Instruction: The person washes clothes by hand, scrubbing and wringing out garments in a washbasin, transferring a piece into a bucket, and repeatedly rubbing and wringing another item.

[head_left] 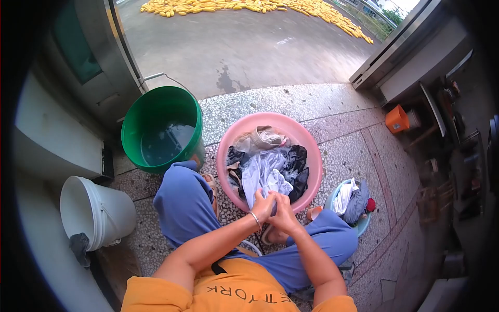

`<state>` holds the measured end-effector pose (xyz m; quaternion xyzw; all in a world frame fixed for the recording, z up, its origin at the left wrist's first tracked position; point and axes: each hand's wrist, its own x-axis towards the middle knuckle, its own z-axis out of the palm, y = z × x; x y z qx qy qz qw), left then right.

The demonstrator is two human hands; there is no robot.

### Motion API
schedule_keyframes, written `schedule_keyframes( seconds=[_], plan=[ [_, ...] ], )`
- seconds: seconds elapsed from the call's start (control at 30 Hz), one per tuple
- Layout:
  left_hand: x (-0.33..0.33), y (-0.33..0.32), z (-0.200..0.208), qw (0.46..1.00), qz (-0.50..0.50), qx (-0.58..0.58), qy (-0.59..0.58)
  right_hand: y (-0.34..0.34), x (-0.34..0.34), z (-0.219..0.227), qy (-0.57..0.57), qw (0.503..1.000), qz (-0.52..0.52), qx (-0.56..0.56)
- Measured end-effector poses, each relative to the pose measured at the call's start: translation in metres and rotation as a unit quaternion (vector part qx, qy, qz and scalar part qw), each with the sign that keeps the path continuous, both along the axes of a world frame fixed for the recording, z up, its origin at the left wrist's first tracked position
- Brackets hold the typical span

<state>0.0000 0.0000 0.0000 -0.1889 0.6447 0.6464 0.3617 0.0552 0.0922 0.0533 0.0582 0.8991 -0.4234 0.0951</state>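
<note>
1. Head view: at the centre, the pale lavender cloth (260,169) is spread over dark wet garments (297,169) in a pink basin (314,151), its near end bunched up at the near rim.
2. That bunched end is gripped from the left by the left hand (263,207), its fingers bent and pinching the fabric.
3. From the right it is gripped by the right hand (283,217), close beside the other, with fingers curled around the folds; how tightly they are pressed cannot be told, as the tips are hidden.
4. For good rubbing, a short fold is probably best held taut between both hands, kept low over the basin so that drips are caught, and shifted along bit by bit.
5. On the left, a white bucket (88,218) is seen tilted near the wall; beyond it, a green bucket (127,125) partly filled with cloudy water is placed in front of an open door.
6. Beneath everything, a speckled stone floor (353,156) is crossed by dark lines; outside, yellow corn cobs (223,6) are laid out on grey concrete (249,52).
7. On the right, a light-blue tub (367,226) is heaped with clothes; farther off, an orange container (396,119) is set near dim, cluttered shelving.
</note>
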Motion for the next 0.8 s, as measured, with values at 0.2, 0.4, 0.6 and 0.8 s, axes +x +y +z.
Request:
schedule_keyframes(
  seconds=[0.2,0.4,0.6,0.8],
  plan=[
    [0.03,-0.036,0.023,0.988,0.017,-0.045,0.147,-0.007,0.011,-0.006,0.147,0.986,-0.058,0.053],
    [-0.001,-0.037,0.022,0.785,0.043,0.522,-0.331,-0.025,0.03,0.018,0.163,0.981,-0.094,0.054],
    [-0.015,-0.025,-0.007,0.829,-0.076,0.43,-0.35,-0.037,0.043,0.038,0.179,0.979,-0.043,0.093],
    [-0.06,-0.019,0.021,0.889,-0.153,0.371,-0.222,0.051,-0.001,0.044,0.163,0.942,-0.253,-0.147]
  ],
)
